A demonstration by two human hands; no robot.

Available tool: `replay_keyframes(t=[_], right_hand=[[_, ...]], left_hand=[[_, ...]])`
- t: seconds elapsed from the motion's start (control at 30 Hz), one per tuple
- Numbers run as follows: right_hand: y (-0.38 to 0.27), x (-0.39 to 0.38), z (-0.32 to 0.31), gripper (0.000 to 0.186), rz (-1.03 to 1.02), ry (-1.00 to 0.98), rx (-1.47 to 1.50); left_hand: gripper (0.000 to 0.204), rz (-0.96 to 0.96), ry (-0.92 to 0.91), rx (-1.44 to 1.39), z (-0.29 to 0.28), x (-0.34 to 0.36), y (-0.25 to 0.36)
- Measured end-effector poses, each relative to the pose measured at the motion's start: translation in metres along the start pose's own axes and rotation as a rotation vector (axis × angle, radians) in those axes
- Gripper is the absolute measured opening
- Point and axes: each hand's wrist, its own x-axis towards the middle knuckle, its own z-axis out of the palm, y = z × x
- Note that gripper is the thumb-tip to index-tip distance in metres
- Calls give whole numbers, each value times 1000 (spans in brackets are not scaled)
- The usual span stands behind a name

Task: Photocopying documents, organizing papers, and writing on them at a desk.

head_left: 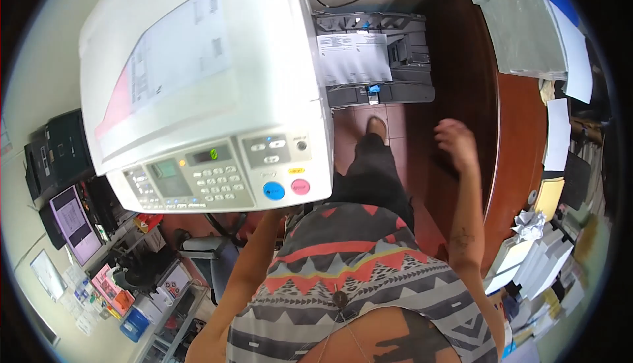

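A large white copier or duplicator (273,79) stands before me on the left, with a control panel (217,172) of keys, a small screen and round blue and pink buttons along its near edge. My left forearm (254,251) runs up beneath that edge, and the machine hides the hand. Out to the right, my right hand (456,144) hangs in the air with loosely bent fingers and nothing in it, nearest the wooden cabinet. A dark grey paper tray (412,92) sticks out from the machine's right side. Printed sheets (356,60) lie in it between its guides.
The reddish-brown wooden cabinet (517,139) rises close on my right, with stacked paper (524,33) on top and more papers behind. A chair (208,251) is at the lower left, near a laptop (74,221). A cable (356,0) hangs along the far wall.
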Motion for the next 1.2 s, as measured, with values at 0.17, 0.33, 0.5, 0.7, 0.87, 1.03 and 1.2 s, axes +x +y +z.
replay_keyframes(t=[0.17, 0.33, 0.5, 0.7, 0.87, 1.03, 1.2], right_hand=[[148, 75, 45, 82, 392, -321, -764], [202, 112, 99, 111, 760, -627, -881], [242, 141, 98, 135, 539, -859, -1405], [250, 132, 93, 128, 607, -452, -1272], [239, 133, 99, 116, 591, -406, -1280], [245, 132, 99, 111, 623, -369, -1338], [247, 132, 103, 110, 634, -364, -1328]], left_hand=[[97, 123, 204, 172, 55, 29, 12], [111, 224, 424, 352, 117, 53, 14], [145, -92, 177, 331, 123, 61, 76], [147, -303, 124, 417, 137, 79, 84], [146, -317, 205, 454, 151, 89, 80], [141, -398, 91, 468, 146, 86, 101], [142, -399, 95, 487, 146, 88, 98]])
